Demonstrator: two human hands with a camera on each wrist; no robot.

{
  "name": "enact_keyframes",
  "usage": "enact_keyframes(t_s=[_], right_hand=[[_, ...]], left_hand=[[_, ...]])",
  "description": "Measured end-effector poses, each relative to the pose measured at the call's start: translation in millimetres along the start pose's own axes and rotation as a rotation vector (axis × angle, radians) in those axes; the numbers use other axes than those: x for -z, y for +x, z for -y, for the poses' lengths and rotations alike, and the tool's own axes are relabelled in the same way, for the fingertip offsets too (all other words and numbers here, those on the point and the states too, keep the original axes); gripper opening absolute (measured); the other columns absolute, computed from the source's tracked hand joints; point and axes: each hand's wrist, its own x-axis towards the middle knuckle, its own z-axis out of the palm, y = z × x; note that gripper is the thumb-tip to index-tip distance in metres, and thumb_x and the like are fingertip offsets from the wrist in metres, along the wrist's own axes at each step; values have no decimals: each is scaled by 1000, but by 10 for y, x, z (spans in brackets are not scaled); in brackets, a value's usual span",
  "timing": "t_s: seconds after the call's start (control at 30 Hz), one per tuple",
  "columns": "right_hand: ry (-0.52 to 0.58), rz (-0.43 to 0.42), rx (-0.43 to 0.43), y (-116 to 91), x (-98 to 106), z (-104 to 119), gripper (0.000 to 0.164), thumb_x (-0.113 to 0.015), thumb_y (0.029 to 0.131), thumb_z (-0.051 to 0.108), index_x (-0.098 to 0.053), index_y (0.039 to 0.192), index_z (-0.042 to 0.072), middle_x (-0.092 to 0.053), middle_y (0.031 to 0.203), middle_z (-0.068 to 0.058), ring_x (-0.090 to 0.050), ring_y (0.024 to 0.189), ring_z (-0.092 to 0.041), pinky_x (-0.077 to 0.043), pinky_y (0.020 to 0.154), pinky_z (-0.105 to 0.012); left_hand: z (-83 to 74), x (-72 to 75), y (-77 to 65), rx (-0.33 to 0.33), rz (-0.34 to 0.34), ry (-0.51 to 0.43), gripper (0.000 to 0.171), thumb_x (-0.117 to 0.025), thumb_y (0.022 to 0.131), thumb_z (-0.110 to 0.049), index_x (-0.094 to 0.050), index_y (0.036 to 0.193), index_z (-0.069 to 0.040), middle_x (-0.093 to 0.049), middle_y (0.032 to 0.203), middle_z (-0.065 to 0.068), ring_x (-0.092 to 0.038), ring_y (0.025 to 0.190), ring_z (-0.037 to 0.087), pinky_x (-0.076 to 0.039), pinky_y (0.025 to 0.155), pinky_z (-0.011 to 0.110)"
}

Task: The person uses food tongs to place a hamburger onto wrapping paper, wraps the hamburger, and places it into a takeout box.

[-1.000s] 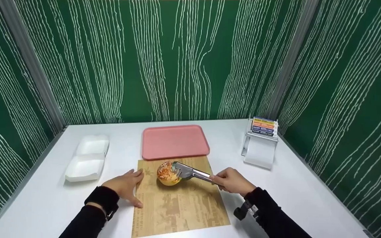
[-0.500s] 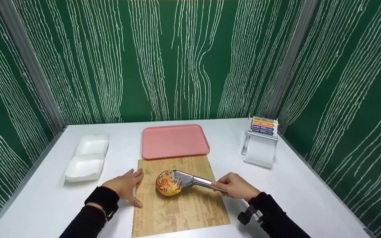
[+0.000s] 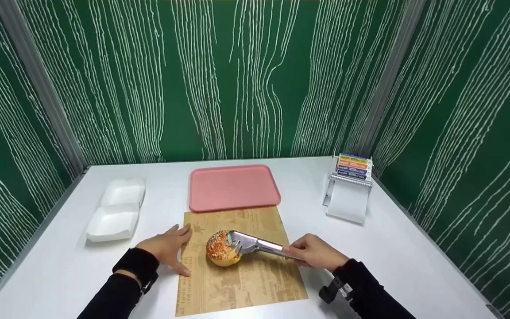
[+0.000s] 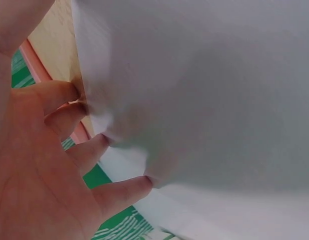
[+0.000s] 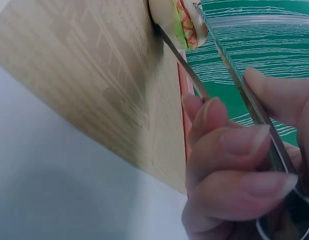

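A sesame-topped burger point(image 3: 219, 249) lies over the brown printed paper point(image 3: 259, 283) in the head view, with the jaws of metal tongs point(image 3: 269, 246) around it. My right hand point(image 3: 316, 252) grips the tongs by the handle, fingers and thumb curled round both arms. In the right wrist view, the burger point(image 5: 170, 17) shows green and reddish filling between the tong arms. My left hand point(image 3: 165, 249) rests at the paper's left edge, fingers spread. The left wrist view shows that hand point(image 4: 49, 145) with its fingertips touching the white tabletop and the paper's edge.
A pink tray point(image 3: 235, 188) lies just beyond the paper. At the left stands an opened white takeaway box point(image 3: 112, 223). A metal rack point(image 3: 332, 186) with coloured label rolls and a white sheet stands at the back right. Green walls enclose the table.
My right hand and the tongs have moved slightly toward me, bringing the burger nearer and a little left over the paper. The left hand has stayed put.
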Motion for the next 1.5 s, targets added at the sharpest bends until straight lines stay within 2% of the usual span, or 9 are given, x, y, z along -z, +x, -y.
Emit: enact_keyframes(t_s=[0.17,0.4,0.63,0.83,1.0,1.23,1.4,1.5], right_hand=[[15,32,-31,-16,-2,33,53,-64,105,35,-71,80,-11,-48,54,8,-37,44,-2,-30,43,-17],[-11,37,-69,-44,53,157,53,-63,105,39,-72,81,-7,-50,54,7,-37,42,-2,-30,41,-18],[-125,2,-8,-99,78,331,52,-62,106,38,-71,74,-2,-50,54,10,-37,43,1,-28,43,-19],[-201,-26,19,-109,18,440,56,-60,106,42,-72,71,0,-49,52,14,-34,44,-1,-25,42,-19],[-226,-39,11,-124,-42,469,54,-61,106,43,-75,74,1,-47,51,16,-34,45,-2,-24,43,-19],[-278,-111,38,-141,-50,526,41,-65,104,41,-81,85,8,-33,56,15,-27,48,-4,-22,45,-21],[-273,-119,24,-145,-5,535,39,-67,102,40,-82,92,6,-39,60,14,-32,50,-4,-26,46,-20],[-250,-153,17,-127,52,520,38,-69,101,42,-82,95,7,-48,63,12,-39,53,-4,-31,46,-20]], left_hand=[[-4,-4,-14,-3,-1,-6,123,-95,69,-50,-33,160,4,-25,169,22,-19,155,48,-28,121,63],[-9,-10,-5,-2,-3,-5,123,-95,69,-51,-33,160,4,-24,169,22,-19,155,47,-27,122,62],[18,-15,22,-7,-1,-13,123,-94,69,-53,-33,160,4,-23,170,21,-19,155,48,-27,121,64],[37,-17,27,-15,2,12,122,-94,71,-51,-34,160,5,-25,169,23,-20,154,50,-28,122,62],[31,-28,20,-19,0,1,122,-95,69,-50,-33,159,6,-25,169,23,-20,154,50,-27,122,62],[23,-26,6,-9,-3,1,122,-95,70,-49,-33,160,5,-25,169,22,-20,154,49,-27,122,62],[28,-32,7,-6,-5,3,122,-95,69,-50,-33,160,4,-25,169,22,-20,155,49,-28,121,62],[21,-25,14,-4,-5,7,123,-94,69,-51,-33,160,4,-24,170,21,-20,155,48,-27,122,62]])
